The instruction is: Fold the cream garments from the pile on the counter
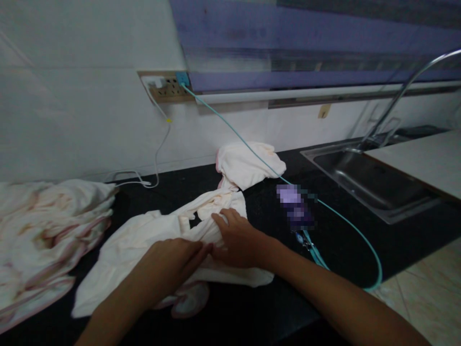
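Crumpled white cloth (140,235) lies spread over the black countertop in front of me, with an upper part bunched into folds. My left hand (176,257) is closed on its middle, fingers together and the tips hidden in the fabric. Right beside it, my right hand (239,240) grips gathered folds of the same cloth, fingers curled over the top and thumb close to the left fingertips. Under the near edge, a pink-trimmed piece (190,300) pokes out; whether it belongs to the same cloth I cannot tell.
A heap of pink-edged white cloths (46,240) lies at left, another white cloth (250,163) by the wall. To the right are a blurred-out phone-like object (295,206), a teal cable (360,235) and a steel sink (360,178). A socket strip (167,86) holds plugs.
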`<state>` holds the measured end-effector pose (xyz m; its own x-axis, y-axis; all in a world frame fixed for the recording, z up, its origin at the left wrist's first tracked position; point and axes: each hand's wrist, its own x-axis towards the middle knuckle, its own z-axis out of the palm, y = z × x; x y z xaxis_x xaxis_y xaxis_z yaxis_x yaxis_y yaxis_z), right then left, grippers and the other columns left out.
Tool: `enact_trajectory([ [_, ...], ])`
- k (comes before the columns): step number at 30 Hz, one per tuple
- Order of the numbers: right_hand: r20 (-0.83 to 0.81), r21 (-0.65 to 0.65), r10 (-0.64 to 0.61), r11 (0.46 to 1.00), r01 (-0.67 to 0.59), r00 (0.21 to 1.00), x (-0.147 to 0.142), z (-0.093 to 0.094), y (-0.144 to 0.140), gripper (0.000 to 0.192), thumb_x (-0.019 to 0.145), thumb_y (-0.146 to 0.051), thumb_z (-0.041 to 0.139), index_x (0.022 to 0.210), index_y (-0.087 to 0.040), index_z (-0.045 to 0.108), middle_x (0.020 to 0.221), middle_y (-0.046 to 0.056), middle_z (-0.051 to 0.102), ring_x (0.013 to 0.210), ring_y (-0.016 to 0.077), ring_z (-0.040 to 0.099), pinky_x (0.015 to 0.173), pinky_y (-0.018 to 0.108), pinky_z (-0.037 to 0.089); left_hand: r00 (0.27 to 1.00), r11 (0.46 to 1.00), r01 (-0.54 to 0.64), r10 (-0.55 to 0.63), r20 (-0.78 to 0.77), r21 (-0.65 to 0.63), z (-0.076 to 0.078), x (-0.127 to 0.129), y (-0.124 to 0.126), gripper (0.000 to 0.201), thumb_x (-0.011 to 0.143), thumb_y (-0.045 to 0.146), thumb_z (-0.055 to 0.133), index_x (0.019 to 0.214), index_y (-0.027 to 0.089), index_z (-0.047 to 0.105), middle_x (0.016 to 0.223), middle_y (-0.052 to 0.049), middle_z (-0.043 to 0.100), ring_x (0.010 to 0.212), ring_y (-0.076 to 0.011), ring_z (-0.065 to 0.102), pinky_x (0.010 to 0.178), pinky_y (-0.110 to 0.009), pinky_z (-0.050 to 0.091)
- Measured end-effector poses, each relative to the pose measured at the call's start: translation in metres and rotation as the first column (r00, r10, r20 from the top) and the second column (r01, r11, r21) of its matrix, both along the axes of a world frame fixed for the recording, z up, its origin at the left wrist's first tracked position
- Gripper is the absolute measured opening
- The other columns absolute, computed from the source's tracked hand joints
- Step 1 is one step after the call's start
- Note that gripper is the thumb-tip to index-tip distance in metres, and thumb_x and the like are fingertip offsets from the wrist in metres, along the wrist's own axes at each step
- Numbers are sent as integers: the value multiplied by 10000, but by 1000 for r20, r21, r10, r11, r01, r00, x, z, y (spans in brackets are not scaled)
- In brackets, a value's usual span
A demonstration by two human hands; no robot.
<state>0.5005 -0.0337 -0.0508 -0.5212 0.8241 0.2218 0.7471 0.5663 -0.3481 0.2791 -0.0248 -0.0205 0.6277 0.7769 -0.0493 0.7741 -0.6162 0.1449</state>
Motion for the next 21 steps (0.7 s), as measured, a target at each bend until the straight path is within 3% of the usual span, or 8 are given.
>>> enact_trajectory([
  [4,114,35,59,997,-64,992,9,-13,5,819,963,-585,622,1547,-39,445,1576,260,458,1531,382,328,1240,557,327,980,980,197,-197,21,19,9,9,-7,365,1044,340,427,871,224,727,925,-73,719,906,-238,652,865,-389,464],
  [6,144,16,71,997,-74,987,16,-16,9,858,926,-603,672,1554,-60,458,1594,252,444,1540,390,321,1232,539,350,967,970,243,-241,84,-16,11,15,-13,314,1043,318,444,904,218,707,922,-52,702,862,-198,636,831,-347,471],
  [9,144,-6,83,996,-83,986,28,-10,14,903,873,-613,730,1564,-99,459,1589,233,455,1525,413,337,1209,534,384,966,970,222,-204,159,-101,10,18,-15,345,1057,353,427,866,212,677,867,-24,690,752,-154,614,695,-293,451],
  [12,146,-15,36,999,-34,989,34,5,16,866,839,-594,767,1511,-116,506,1532,222,504,1503,424,352,1189,561,398,965,990,116,-91,246,-86,11,18,-4,388,1064,405,385,874,205,659,868,-25,695,754,-159,613,681,-291,444],
  [16,192,17,-95,995,94,977,23,30,7,693,811,-469,821,1348,-97,588,1408,228,567,1389,403,466,1120,546,464,948,995,101,-95,302,-4,22,24,20,430,1059,455,390,820,197,638,843,-28,681,794,-173,601,734,-302,452],
  [19,271,-21,-159,985,171,950,4,41,-8,385,926,-288,670,1261,-103,624,1283,215,629,1168,336,621,898,453,591,954,989,150,-145,264,0,29,41,41,435,1057,428,404,791,195,658,828,-29,689,806,-171,619,768,-300,461],
  [21,339,-64,-143,983,174,930,-5,41,-18,350,971,-221,563,1294,-100,620,1292,233,640,1116,325,658,791,418,613,963,983,183,-178,201,-9,26,56,54,439,1054,404,406,787,196,686,830,-38,702,821,-176,639,803,-308,474],
])
